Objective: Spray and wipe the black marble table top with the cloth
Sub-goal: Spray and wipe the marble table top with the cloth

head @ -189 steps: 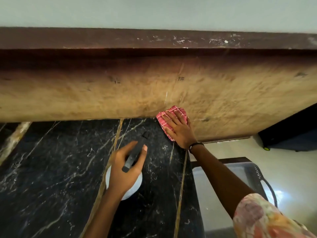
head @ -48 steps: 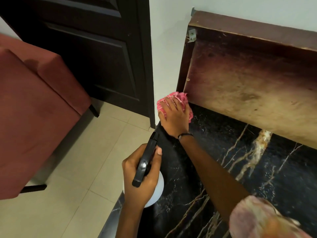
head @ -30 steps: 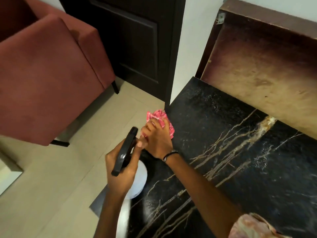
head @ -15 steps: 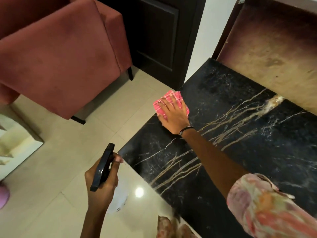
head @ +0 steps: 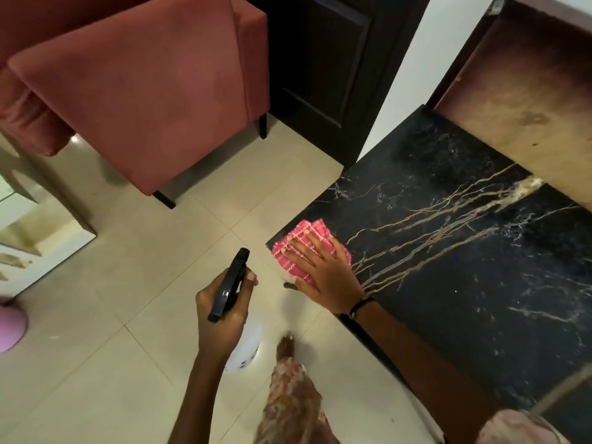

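At table [head: 480,299] corner: right hand [head: 320,270], fingers flat, presses cloth [head: 307,248]; left hand [head: 224,315] grips sprayer [head: 229,285]. Wiping under way, probably; remaining surface unjudgeable.

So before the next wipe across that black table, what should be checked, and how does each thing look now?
1. Cloth lies on the marble table top: ok, at its near-left corner.
2. Right hand presses flat on cloth: ok.
3. Left hand grips the spray bottle: ok.
4. Bottle over the table: not ok, it hangs above the floor.
5. Surface wet with spray: cannot tell.
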Tool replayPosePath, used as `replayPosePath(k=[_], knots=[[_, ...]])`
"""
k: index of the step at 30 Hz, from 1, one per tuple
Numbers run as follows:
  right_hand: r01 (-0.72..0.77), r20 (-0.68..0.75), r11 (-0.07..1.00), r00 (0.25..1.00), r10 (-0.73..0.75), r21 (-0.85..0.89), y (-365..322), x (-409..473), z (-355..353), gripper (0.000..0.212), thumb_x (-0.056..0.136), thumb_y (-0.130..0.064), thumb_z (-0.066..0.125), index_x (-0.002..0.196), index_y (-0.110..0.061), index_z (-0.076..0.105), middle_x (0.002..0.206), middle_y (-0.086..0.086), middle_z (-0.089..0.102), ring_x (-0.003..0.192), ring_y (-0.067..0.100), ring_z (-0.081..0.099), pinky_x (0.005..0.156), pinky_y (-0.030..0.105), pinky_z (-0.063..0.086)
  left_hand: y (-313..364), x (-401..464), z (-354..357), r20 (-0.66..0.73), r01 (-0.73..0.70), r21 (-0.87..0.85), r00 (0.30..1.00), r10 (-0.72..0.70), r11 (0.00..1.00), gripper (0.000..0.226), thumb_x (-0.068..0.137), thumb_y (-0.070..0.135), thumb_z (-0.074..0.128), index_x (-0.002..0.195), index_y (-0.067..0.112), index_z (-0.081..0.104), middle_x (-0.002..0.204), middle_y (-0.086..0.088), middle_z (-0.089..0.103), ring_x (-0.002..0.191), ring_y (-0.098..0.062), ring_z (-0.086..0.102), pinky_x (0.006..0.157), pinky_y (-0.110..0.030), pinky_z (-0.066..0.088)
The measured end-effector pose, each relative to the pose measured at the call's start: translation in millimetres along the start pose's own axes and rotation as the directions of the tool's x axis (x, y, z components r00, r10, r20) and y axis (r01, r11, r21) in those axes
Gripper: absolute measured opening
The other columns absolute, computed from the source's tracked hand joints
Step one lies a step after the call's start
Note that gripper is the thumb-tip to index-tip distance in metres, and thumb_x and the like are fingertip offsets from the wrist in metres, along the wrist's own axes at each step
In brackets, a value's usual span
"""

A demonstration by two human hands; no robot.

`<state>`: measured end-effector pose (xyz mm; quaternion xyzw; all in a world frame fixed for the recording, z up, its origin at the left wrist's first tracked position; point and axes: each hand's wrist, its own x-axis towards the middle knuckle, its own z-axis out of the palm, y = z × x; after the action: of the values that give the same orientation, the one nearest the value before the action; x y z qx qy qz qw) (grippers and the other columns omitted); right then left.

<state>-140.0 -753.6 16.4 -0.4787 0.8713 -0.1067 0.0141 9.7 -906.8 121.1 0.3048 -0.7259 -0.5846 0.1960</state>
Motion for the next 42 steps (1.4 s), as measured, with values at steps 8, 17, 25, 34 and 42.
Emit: replayPosePath(k=[8, 17, 25, 34, 42], knots=[[-0.021, -0.023, 0.998, 1.0, 0.019, -0.055, -29.9, 86.2, 5.3, 0.034, 0.08, -0.042, 0.057, 0.109, -0.027, 0.065, 0.11, -0.004, 0.065, 0.112, 0.022, 0.054, 0.107, 0.054, 0.026, -15.3, 33.2, -13.3, 0.082, 0.009, 0.028, 0.997, -0.011, 1.0, 0.023, 0.084, 0.037, 0.059, 0.078, 0.017, 0.065, 0.054, 0.0, 0.055, 0.042, -0.022, 0.039, 0.043, -0.04, 0.039], [-0.027, 0.129, 0.985, 0.99, 0.049, -0.17, -44.9, 80.4, -1.1, 0.035, 0.077, -0.034, 0.063, 0.111, -0.024, 0.062, 0.116, 0.0, 0.063, 0.117, 0.025, 0.051, 0.109, 0.055, 0.025, -10.4, 63.4, -18.9, 0.191, -0.02, 0.008, 0.981, 0.019, 1.0, 0.035, 0.081, 0.046, 0.057, 0.079, 0.013, 0.066, 0.053, -0.002, 0.055, 0.044, -0.037, 0.039, 0.044, -0.043, 0.038], [0.053, 0.223, 0.964, 0.975, 0.007, -0.261, -45.2, -8.0, -9.2, 0.056, 0.082, -0.022, 0.057, 0.137, -0.028, 0.044, 0.144, -0.003, 0.044, 0.139, 0.027, 0.026, 0.115, 0.057, 0.01, -8.7, 71.2, -11.0, 0.288, -0.033, 0.042, 0.958, 0.02, 0.999, 0.033, 0.083, 0.043, 0.058, 0.08, 0.011, 0.065, 0.055, -0.025, 0.049, 0.043, -0.035, 0.04, 0.044, -0.04, 0.037], [-0.085, 0.153, 0.991, 0.983, 0.1, -0.102, -29.5, -11.0, -14.4, 0.044, 0.094, -0.048, 0.038, 0.134, -0.032, 0.049, 0.142, -0.003, 0.049, 0.134, 0.025, 0.039, 0.107, 0.058, 0.029, -9.6, 52.6, -3.7, 0.338, -0.047, 0.065, 0.941, 0.023, 0.997, 0.033, 0.081, 0.047, 0.058, 0.079, 0.015, 0.067, 0.054, -0.016, 0.051, 0.045, -0.035, 0.041, 0.043, -0.039, 0.038], [-0.132, 0.168, 0.965, 0.971, 0.172, -0.227, -39.9, -39.1, -14.1, 0.064, 0.083, -0.029, 0.062, 0.141, -0.036, 0.038, 0.151, -0.002, 0.036, 0.142, 0.034, 0.023, 0.111, 0.065, 0.014, -5.5, 5.9, 24.3, 0.412, -0.16, 0.111, 0.905, 0.101, 0.981, 0.03, 0.084, 0.038, 0.061, 0.085, 0.009, 0.066, 0.052, 0.012, 0.058, 0.043, -0.011, 0.047, 0.049, -0.03, 0.044]])
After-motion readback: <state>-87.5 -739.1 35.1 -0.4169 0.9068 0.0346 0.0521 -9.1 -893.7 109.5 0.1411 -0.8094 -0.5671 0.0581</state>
